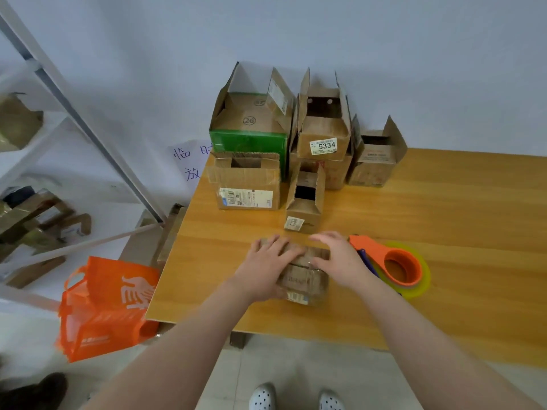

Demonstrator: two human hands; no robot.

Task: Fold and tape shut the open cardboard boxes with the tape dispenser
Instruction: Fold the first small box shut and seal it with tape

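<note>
A small brown cardboard box (305,281) lies near the front of the wooden table (444,208), its top flaps folded down. My left hand (266,261) lies flat on the left part of its top, fingers straight. Over the right part my right hand (340,260) presses down, fingers also straight. Just right of that hand an orange tape dispenser (393,263) with a yellowish tape roll lies on the table, untouched. Behind stand several open boxes: a small one (305,202), a labelled one (247,182), a green-sided one (251,125), one marked 5334 (324,128) and one at the right (377,155).
An orange shopping bag (103,306) stands on the floor left of the table. A white metal shelf (53,161) with more cardboard fills the left side. A paper sign (189,161) hangs on the wall. My feet in white shoes (296,399) are at the table's front edge.
</note>
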